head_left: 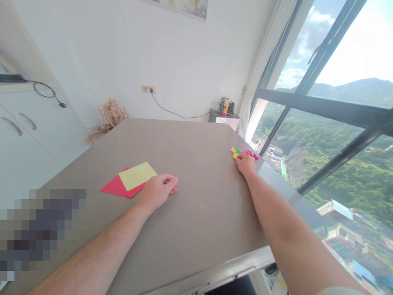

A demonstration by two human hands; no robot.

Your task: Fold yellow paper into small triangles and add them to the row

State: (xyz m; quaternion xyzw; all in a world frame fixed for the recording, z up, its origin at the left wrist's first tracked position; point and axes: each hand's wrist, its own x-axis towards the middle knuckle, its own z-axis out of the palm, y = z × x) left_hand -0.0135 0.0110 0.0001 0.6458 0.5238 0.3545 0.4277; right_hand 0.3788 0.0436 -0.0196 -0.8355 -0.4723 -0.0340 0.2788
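Note:
My left hand (159, 189) rests on the table with its fingers curled together, and nothing shows in them. Just beside it, a sheet of yellow paper (137, 176) overlaps a red sheet of paper (115, 187); both lie flat. Farther off on the right, my right hand (246, 164) reaches to a small cluster of folded paper pieces near the table's edge. Its fingertips are pinched at a yellow folded paper piece (235, 156). Pink folded paper pieces (249, 153) and a green folded paper piece (238, 151) sit right behind that hand, partly hidden by it.
The grey table (184, 147) has a window (325, 102) along its right side. Behind its far right corner stands a low cabinet (227, 120) with bottles on top. Dried stalks (112, 114) lean at the far left. A blurred patch (43, 229) covers the near left.

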